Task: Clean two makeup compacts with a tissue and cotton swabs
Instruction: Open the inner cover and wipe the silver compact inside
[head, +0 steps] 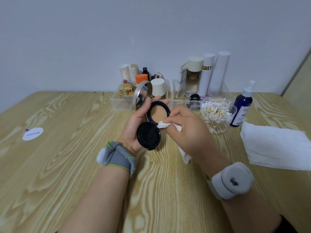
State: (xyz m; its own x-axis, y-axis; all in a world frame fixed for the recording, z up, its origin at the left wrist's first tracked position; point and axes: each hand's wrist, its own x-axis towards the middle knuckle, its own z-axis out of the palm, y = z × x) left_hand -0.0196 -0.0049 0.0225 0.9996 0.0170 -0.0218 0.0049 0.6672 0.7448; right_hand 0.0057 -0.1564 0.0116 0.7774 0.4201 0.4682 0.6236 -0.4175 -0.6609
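2 hands [134, 126] [188, 130], 1 compact [159, 113], 1 held tissue [162, 124], 1 folded cloth [276, 145], 1 swab jar [217, 115], 1 spray bottle [242, 108]

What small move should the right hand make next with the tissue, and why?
Probably sweep the tissue corner along the black rim of the compact: the right hand pinches it right at the rim's near edge, while the left hand holds the compact open.

1. A plain pale wall [84, 39] fills the upper half, evenly lit.
2. A table [50, 165] with light wood grain runs up against it.
3. At the far right edge, a beige panel [300, 84] stands beside the wall.
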